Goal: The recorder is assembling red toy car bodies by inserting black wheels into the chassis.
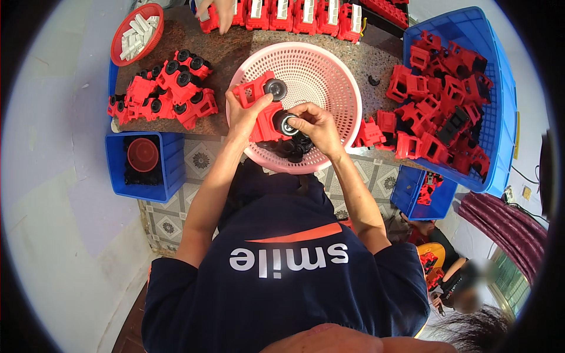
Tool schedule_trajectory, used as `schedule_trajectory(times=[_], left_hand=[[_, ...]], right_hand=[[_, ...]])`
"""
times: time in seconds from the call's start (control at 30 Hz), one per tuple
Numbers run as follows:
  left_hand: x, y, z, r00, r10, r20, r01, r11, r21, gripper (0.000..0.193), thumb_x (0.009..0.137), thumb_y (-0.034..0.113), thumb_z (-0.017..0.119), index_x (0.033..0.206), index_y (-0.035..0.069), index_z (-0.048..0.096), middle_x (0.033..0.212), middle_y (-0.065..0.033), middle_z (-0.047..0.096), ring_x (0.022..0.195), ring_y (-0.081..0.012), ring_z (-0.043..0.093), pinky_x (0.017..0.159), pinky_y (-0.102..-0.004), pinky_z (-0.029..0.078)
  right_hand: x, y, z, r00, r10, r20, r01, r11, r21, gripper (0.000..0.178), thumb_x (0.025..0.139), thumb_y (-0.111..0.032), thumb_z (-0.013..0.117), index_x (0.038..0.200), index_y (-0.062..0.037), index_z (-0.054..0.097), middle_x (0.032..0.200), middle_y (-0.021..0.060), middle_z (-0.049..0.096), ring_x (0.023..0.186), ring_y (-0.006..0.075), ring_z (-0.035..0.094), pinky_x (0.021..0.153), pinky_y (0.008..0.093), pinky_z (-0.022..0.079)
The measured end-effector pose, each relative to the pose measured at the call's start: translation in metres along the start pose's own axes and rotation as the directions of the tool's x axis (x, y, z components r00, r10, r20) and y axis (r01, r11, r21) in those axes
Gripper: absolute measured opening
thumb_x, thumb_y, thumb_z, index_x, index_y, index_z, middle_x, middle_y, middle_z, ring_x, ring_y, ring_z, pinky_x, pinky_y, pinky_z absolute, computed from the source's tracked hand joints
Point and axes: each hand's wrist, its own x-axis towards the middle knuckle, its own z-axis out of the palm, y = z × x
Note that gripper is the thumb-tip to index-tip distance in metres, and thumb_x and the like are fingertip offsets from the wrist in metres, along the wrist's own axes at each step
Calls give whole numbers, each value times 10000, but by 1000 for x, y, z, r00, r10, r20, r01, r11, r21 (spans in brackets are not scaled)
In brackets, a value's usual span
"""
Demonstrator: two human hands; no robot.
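Over a pink perforated basket (321, 65), my left hand (242, 115) grips a red plastic toy truck body (266, 120). One black wheel (275, 89) sits at the body's far end. My right hand (318, 126) pinches a second black wheel (286, 123) with a pale ring against the near end of the body; whether it is fully seated I cannot tell. Loose black wheels (288, 150) lie heaped in the basket below my hands.
Wheeled red truck bodies (156, 94) pile up at left, near a red basket of white parts (139, 36). At right, a blue crate (497, 88) spills red bodies. Trucks with white panels (282, 13) line the far side, where another person's hand (223, 13) reaches in.
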Motion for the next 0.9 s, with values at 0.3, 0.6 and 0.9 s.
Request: schedule_trajectory(times=[0.3, 0.6, 0.9], left_hand=[[3, 3, -5, 999, 35, 27, -36, 999, 37, 696, 764, 132, 785, 1252, 44, 297, 1165, -134, 511, 1039, -212, 596, 856, -344, 547], [-32, -4, -25, 936, -62, 345, 10, 989, 150, 790, 746, 82, 807, 1387, 58, 347, 1279, -89, 523, 1145, -189, 553, 914, -339, 508], [-48, 5, -15, 936, -5, 352, 15, 1000, -27, 803, 716, -15, 768, 1370, 49, 307, 1202, -85, 530, 1069, -191, 579, 898, -341, 517]], right_hand=[[8, 9, 14, 996, -71, -61, 56, 973, -225, 180, 840, -78, 725, 981, -2, 644, 889, 37, 644, 834, 107, 617, 758, 255, 509], [0, 8, 32, 994, 90, -59, -92, 995, -31, 706, 887, -253, 615, 1467, -14, 290, 1298, 223, 503, 1189, 267, 510, 1004, 367, 417], [-9, 21, 37, 991, -68, -114, 41, 974, -221, 450, 844, -160, 611, 1256, 11, 550, 1191, 159, 594, 1108, 254, 569, 977, 330, 420]])
